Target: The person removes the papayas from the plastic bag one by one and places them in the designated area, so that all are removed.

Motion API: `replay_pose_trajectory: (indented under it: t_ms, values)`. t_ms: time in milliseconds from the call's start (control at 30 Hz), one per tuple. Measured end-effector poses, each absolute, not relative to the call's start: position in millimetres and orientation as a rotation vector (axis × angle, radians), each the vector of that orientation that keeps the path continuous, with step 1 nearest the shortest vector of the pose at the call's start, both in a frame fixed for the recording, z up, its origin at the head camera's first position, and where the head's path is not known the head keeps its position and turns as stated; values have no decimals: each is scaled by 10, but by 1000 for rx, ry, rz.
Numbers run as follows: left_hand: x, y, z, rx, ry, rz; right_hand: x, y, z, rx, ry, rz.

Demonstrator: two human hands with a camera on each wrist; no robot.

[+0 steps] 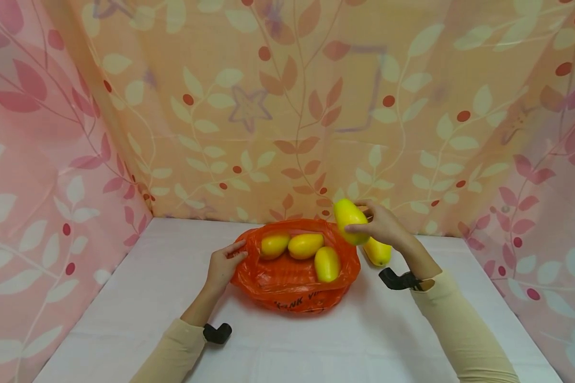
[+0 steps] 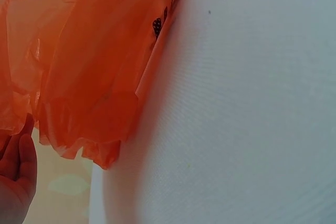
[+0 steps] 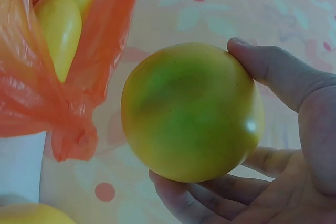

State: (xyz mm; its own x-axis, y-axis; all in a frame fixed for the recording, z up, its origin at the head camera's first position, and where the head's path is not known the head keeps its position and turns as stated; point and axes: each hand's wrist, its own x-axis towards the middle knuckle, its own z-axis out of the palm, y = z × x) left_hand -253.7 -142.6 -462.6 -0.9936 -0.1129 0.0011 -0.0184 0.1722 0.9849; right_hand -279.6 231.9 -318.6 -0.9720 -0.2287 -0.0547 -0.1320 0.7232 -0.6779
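An orange-red plastic bag (image 1: 287,298) with dark lettering lies with its mouth wide, and three yellow mangoes (image 1: 305,246) are visible inside. At its left rim, my left hand (image 1: 222,267) holds the plastic between thumb and fingers. My right hand (image 1: 380,226) grips another yellow mango (image 1: 350,221) above the bag's right rim. Seen from the right wrist, this held mango (image 3: 191,114) has a greenish patch, with the thumb on one side and fingers on the other. One more mango (image 1: 378,252) rests on the table beside the bag, partly hidden by the right hand.
A white cloth (image 1: 148,298) covers the table. Patterned leaf-print curtains stand behind it (image 1: 297,106) and along both sides. Each wrist wears a black camera mount, one by the left sleeve (image 1: 218,333) and one by the right (image 1: 397,279).
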Motion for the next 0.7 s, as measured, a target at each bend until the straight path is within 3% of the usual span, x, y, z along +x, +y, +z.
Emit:
replay_pose_trajectory:
  t_ms: [700]
  values:
    - [-2548,-1409,-4692,155,-2333,-1964,-2918,2608,-3125,-195,2792,-1113]
